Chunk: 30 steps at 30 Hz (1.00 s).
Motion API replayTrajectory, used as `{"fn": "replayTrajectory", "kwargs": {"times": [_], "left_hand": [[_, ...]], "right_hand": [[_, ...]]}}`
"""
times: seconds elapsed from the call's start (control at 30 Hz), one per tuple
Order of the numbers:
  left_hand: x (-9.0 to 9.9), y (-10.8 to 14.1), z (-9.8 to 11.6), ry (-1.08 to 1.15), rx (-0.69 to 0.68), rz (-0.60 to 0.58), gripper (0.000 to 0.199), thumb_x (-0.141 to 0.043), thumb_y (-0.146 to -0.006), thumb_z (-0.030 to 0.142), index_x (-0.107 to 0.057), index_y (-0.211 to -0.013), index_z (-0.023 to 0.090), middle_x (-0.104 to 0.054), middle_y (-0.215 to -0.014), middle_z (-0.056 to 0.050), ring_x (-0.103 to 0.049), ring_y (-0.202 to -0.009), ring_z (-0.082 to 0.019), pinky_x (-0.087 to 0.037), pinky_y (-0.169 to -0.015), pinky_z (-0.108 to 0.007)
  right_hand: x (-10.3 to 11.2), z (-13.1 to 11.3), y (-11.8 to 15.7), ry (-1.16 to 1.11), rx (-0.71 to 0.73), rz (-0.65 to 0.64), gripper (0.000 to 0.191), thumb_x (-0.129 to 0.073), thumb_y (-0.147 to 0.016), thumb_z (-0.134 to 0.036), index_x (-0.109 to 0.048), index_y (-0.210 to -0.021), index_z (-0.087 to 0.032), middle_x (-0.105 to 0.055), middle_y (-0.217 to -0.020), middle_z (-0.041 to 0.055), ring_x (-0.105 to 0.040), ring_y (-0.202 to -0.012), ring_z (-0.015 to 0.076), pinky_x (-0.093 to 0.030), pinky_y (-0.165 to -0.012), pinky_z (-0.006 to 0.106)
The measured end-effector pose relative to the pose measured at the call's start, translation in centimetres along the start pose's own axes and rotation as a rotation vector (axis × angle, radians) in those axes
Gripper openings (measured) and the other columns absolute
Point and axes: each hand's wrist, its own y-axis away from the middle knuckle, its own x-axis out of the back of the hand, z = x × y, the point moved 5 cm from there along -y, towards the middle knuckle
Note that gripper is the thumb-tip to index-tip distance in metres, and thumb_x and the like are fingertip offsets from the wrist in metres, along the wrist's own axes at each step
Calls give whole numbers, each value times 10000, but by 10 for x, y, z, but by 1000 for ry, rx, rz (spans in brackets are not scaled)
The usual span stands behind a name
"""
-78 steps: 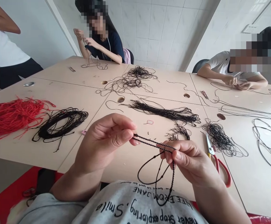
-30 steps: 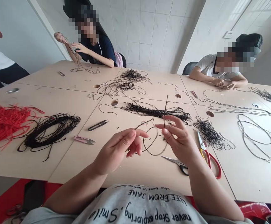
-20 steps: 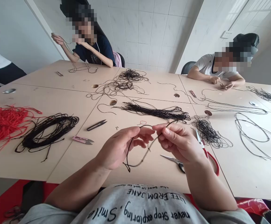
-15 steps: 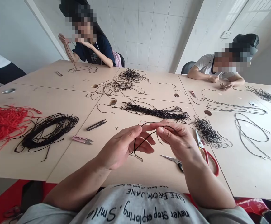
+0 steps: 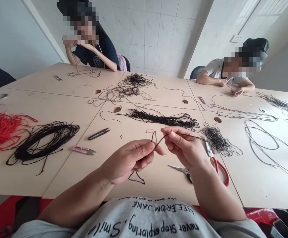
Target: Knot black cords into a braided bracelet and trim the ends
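A thin black cord (image 5: 161,140) runs between my two hands above the table. My left hand (image 5: 136,153) is closed on it, thumb against the fingers, with a small bend of cord standing up over the thumb and a loop hanging below the palm. My right hand (image 5: 183,143) pinches the same cord between thumb and fingertips, and a free end sticks out to the right past the knuckles. Black-handled scissors (image 5: 183,170) lie beside my right wrist, and red-handled scissors (image 5: 217,162) lie to its right, partly covered by the arm.
Beyond my hands lies a black cord bundle (image 5: 164,119). Red cords (image 5: 2,132), a black coil (image 5: 44,140), pink thread snips (image 5: 83,150) and black snips (image 5: 98,134) are left. A tangled cord pile (image 5: 218,140) lies right. Two people handle cords across the table (image 5: 67,172).
My left hand has closed round the cord and my hands have shifted, the cord now stretched between them. The wide loop has become a small bend, and an end now points right.
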Motion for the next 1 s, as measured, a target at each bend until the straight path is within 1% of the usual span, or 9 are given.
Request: {"fn": "replayTrajectory", "kwargs": {"times": [0.2,0.33,0.47,0.57,0.67,0.73,0.83,0.93,1.0], "left_hand": [[11,11,0,-131,-33,81,416,-672,-914,583,-786,-931,183,-369,-559,64,-272,-508,-72,-205,-456,-184],[15,13,-1,-172,-46,99,479,-617,-933,615,-790,-983,171,-418,-577,47,-281,-518,-81,-199,-455,-205],[14,13,-2,-160,-11,62,442,-619,-939,574,-783,-976,165,-501,-592,22,-299,-509,-82,-173,-439,-216],[9,14,-2,-123,19,20,401,-628,-942,540,-778,-946,168,-521,-604,14,-325,-510,-79,-160,-440,-210],[4,12,-4,-31,64,-55,384,-641,-934,513,-787,-930,158,-522,-585,13,-328,-488,-75,-176,-436,-209],[2,9,-6,47,104,-96,370,-648,-928,492,-796,-945,154,-534,-576,12,-313,-457,-68,-187,-425,-211],[1,5,-10,136,152,-121,345,-661,-917,459,-800,-948,145,-561,-574,5,-322,-425,-65,-209,-394,-208],[0,5,-11,174,188,-122,331,-642,-914,423,-790,-940,128,-576,-573,-6,-343,-423,-72,-231,-380,-204],[-1,6,-11,180,206,-117,346,-621,-915,425,-782,-946,120,-574,-573,-7,-333,-425,-73,-234,-383,-206]], "right_hand": [[7,-4,1,-40,30,83,203,-950,-674,-344,-835,-815,-252,-741,-717,3,-611,-550,56,-440,-470,142],[10,-6,1,-40,49,117,238,-956,-658,-363,-821,-805,-233,-750,-717,4,-623,-539,62,-455,-461,146],[13,-3,1,-6,30,124,273,-926,-699,-413,-800,-794,-189,-754,-731,20,-607,-516,53,-432,-428,136],[15,5,0,19,-57,74,313,-887,-752,-450,-778,-791,-159,-788,-834,68,-644,-518,63,-420,-392,123],[14,20,-1,-34,-245,-45,410,-876,-747,-517,-780,-973,-189,-809,-943,101,-719,-587,115,-475,-403,134],[12,27,-2,-108,-325,-109,458,-878,-741,-530,-766,-1061,-221,-805,-1037,107,-733,-640,119,-524,-453,146],[14,25,-7,-183,-255,-112,366,-876,-762,-488,-773,-1019,-249,-783,-1100,68,-688,-689,81,-521,-505,125],[21,21,-11,-190,-143,-67,265,-863,-781,-461,-787,-955,-276,-751,-982,13,-603,-678,65,-458,-475,105],[25,20,-12,-180,-117,-59,250,-851,-788,-469,-789,-953,-292,-725,-944,2,-570,-672,69,-430,-457,109]]}}
